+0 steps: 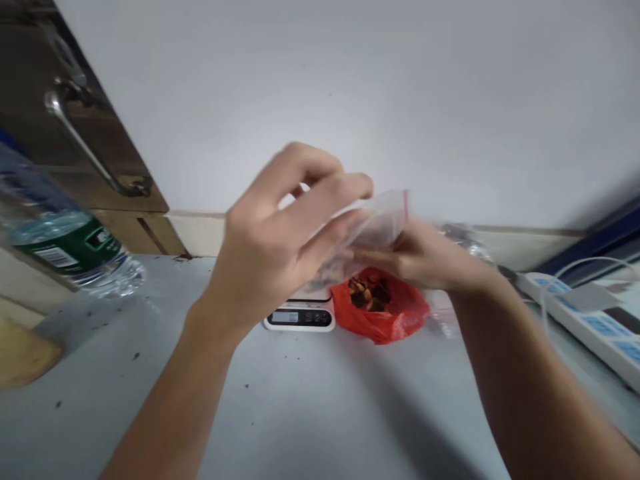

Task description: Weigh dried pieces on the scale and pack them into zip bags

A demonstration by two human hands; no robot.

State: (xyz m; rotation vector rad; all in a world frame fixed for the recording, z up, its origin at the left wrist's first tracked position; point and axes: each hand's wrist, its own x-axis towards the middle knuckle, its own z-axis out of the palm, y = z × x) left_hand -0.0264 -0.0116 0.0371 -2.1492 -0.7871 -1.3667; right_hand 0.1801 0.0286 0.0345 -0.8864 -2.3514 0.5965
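Note:
A clear zip-lock bag (381,219) with a pink edge strip is held up between my two hands, above the table. My left hand (280,230) is closed on its left side, fingers bent and slightly blurred. From the right, my right hand (427,252) grips the same bag, its fingertips partly hidden by the plastic. Below them sits a white digital scale (300,320), mostly covered by the left hand; its display is too small to read. Just right of the scale, an open red plastic bag (383,327) holds dark brown dried pieces (370,293).
A water bottle (75,247) with a green label stands at the left. Beyond the right hand lie crumpled clear plastic (465,240) and a white power strip (590,320) with a cable. A white wall (450,100) rises behind. A yellowish object (25,350) is at the left edge.

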